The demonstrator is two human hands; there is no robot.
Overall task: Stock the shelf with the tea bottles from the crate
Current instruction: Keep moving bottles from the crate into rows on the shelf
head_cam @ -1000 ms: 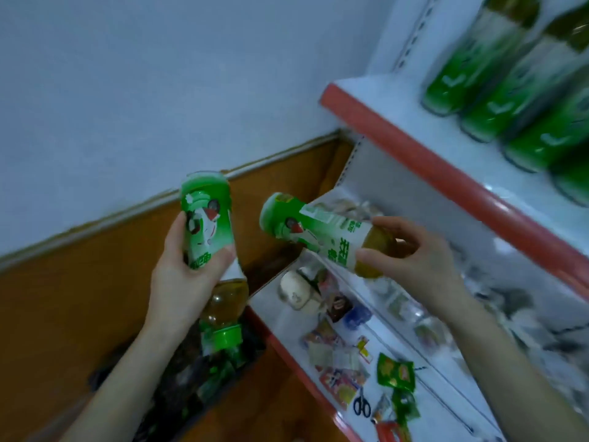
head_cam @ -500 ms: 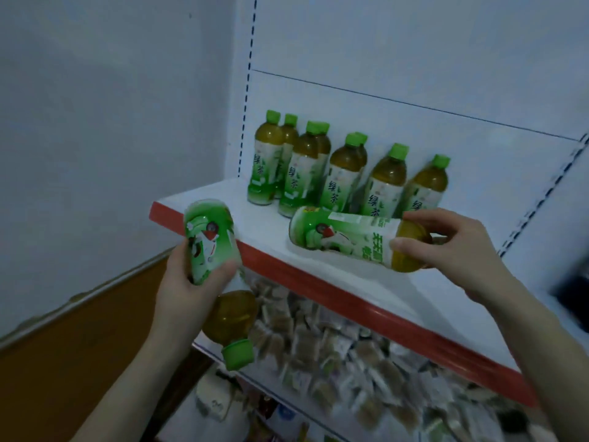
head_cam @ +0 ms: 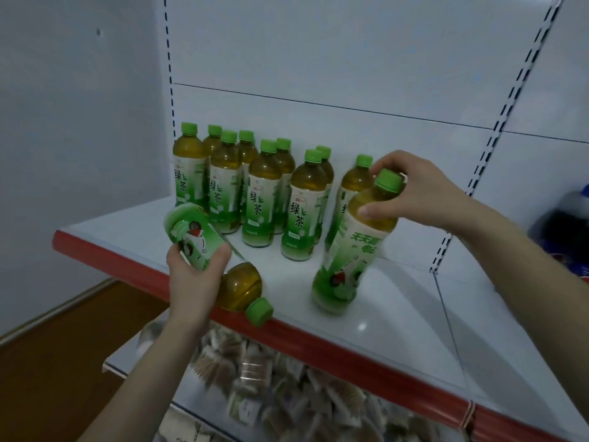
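A person's right hand (head_cam: 411,186) grips a green tea bottle (head_cam: 353,250) at the shoulder just under its green cap (head_cam: 387,181), thumb pressed on the amber part and fingers curled behind the neck. The bottle leans, cap toward the upper right, with its base low over the white shelf (head_cam: 398,314); whether the base touches the board cannot be told. The left hand (head_cam: 194,279) is clamped around the labelled middle of a second tea bottle (head_cam: 242,285), which is turned base-up and slanted, its cap (head_cam: 259,311) pointing down and to the right over the shelf's red front edge (head_cam: 127,263). The two hands are well apart, each holding its own bottle. Behind them, toward the back panel (head_cam: 318,59), a cluster of upright tea bottles (head_cam: 259,199) stands in loose rows on the left half of the shelf, green caps up and labels with Chinese characters facing out; the nearest of them is just beside the leaning bottle. Slotted uprights (head_cam: 506,122) run up the white panel. On the lower shelf (head_cam: 140,366), beneath the red edge, lies a heap of small packets (head_cam: 271,378), too blurred to identify. A dark blue object (head_cam: 570,224) shows at the right edge, unclear. A plain pale wall (head_cam: 79,122) fills the left, with brown paneling (head_cam: 47,362) below it.
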